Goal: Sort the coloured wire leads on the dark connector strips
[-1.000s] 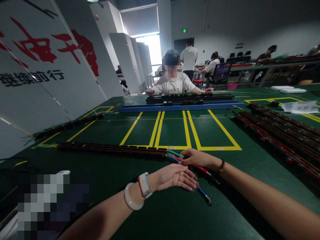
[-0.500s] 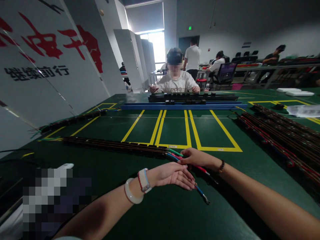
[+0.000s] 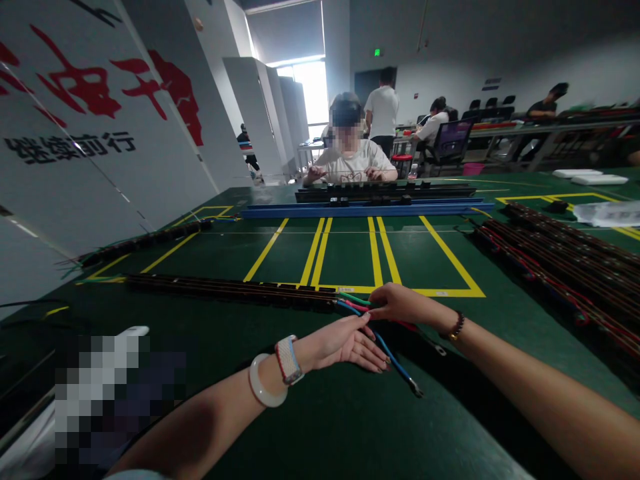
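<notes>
A long, dark strip with copper-coloured lines along it lies across the table. Coloured wires come out of its right end: a green wire, a red wire and a blue wire. My right hand is closed around the wires near that end, its fingertips pinching the green and red ones. Palm up, my left hand has its fingers stretched out and its thumb up against the right fingertips. The blue wire runs past its fingers to a metal end. Beyond my right hand shows a ring terminal.
Several wired strips lie at the right. Blue and black rails stretch across the far side, where a person sits with both hands raised. Yellow tape marks the green table. Another dark strip lies at far left.
My right hand has shifted slightly right and up along the wires. My left thumb has lifted towards it, and the blue wire shows more beyond my left fingers.
</notes>
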